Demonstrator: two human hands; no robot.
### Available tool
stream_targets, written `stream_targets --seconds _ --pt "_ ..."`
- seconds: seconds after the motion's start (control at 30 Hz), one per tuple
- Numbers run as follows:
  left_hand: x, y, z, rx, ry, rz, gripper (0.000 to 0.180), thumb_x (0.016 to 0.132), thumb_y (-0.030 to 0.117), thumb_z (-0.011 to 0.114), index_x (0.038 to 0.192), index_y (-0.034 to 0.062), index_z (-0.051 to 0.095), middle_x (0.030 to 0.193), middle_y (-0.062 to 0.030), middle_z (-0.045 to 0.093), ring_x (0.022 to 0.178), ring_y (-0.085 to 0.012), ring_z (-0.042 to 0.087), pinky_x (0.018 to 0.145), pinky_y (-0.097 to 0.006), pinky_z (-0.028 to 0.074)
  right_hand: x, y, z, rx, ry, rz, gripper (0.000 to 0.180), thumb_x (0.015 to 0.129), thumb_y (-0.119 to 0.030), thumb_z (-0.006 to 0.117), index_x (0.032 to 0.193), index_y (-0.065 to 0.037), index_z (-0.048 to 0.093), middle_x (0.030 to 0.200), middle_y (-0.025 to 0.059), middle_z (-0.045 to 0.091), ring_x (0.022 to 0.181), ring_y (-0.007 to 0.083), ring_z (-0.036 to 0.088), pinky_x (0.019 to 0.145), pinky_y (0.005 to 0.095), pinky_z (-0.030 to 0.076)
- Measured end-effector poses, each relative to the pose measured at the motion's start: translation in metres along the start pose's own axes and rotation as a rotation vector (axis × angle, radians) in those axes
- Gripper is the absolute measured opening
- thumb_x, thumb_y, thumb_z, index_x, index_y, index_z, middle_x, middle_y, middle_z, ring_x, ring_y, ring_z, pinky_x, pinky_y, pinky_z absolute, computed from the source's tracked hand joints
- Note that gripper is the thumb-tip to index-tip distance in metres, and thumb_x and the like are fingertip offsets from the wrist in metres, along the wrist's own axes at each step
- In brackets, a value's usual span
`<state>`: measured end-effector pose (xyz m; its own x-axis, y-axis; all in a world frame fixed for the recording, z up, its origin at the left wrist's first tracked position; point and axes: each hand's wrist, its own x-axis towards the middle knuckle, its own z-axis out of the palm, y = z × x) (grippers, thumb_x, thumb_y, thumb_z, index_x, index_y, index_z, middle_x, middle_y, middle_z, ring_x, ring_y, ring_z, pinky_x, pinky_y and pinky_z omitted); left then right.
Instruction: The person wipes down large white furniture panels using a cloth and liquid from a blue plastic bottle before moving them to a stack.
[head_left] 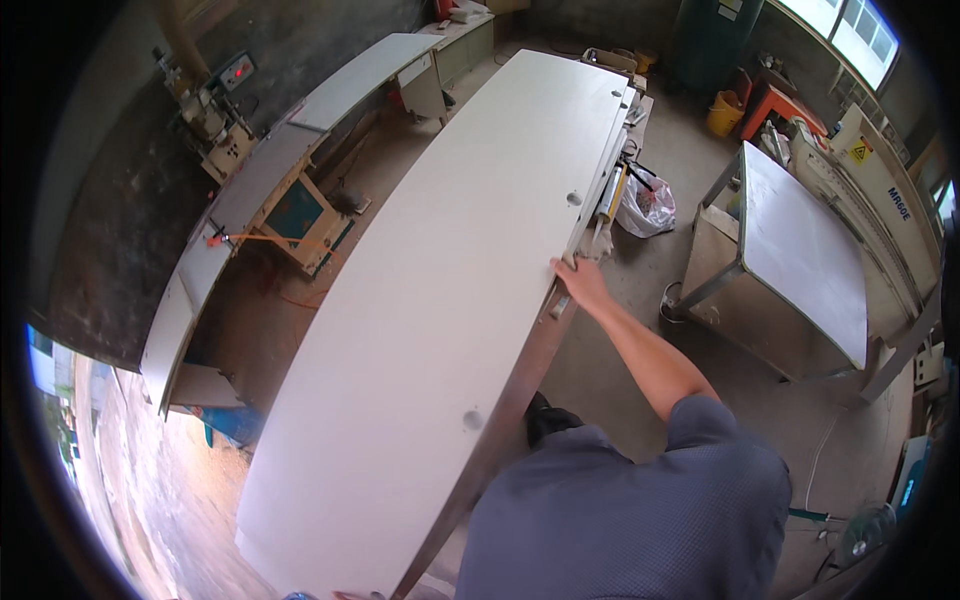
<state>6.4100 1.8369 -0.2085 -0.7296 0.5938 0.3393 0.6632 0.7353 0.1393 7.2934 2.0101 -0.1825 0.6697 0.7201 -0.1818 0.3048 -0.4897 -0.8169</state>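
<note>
Right hand [580,283] grips the long white board [440,300] edge

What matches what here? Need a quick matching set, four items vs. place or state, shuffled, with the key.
Items:
1. right hand
2. white panel
3. yellow bucket
4. clear plastic bag

Places or states:
A. on the floor just past the panel's right edge
B. lying flat, long, with small round holes in its face
C. gripping the panel's right edge
D. standing on the floor at the far end of the room, by an orange stool

Pairs: 1-C, 2-B, 3-D, 4-A
</note>
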Motion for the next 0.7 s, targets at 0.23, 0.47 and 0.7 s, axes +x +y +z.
stream_targets --seconds 0.23,0.47,0.7 --pt "-0.145 0.136 -0.047 -0.121 -0.326 0.764 0.087 0.099 0.054 0.065 0.164 0.0068 0.032 0.166 -0.0284 0.034 0.156 -0.0485 0.025 0.123 -0.064 0.024 0.048 0.034 -0.018 0.350 -0.283 0.288 0.057 0.093 -0.055 0.077 0.088 0.001 0.071 0.074 0.0032 0.062 0.065 0.0169 0.060 0.056 0.0373 0.046" --pt "-0.211 0.259 -0.110 -0.074 -0.415 0.969 0.077 0.089 0.025 0.070 0.155 -0.0016 0.040 0.160 -0.0309 0.037 0.149 -0.0499 0.032 0.123 -0.064 0.022 0.036 -0.002 -0.018 0.212 -0.497 0.288 0.061 0.093 -0.056 0.076 0.107 0.003 0.071 0.098 0.0103 0.069 0.085 0.0196 0.063 0.067 0.0382 0.052" --pt "-0.244 0.257 -0.148 -0.288 -0.418 0.963 0.080 0.069 -0.005 0.065 0.149 0.0046 0.056 0.156 -0.0236 0.049 0.151 -0.0431 0.037 0.125 -0.056 0.025 0.028 0.073 0.003 0.704 -0.553 0.212 0.049 0.097 -0.038 0.078 0.127 -0.002 0.067 0.116 0.0069 0.071 0.100 0.0200 0.069 0.079 0.0386 0.058"
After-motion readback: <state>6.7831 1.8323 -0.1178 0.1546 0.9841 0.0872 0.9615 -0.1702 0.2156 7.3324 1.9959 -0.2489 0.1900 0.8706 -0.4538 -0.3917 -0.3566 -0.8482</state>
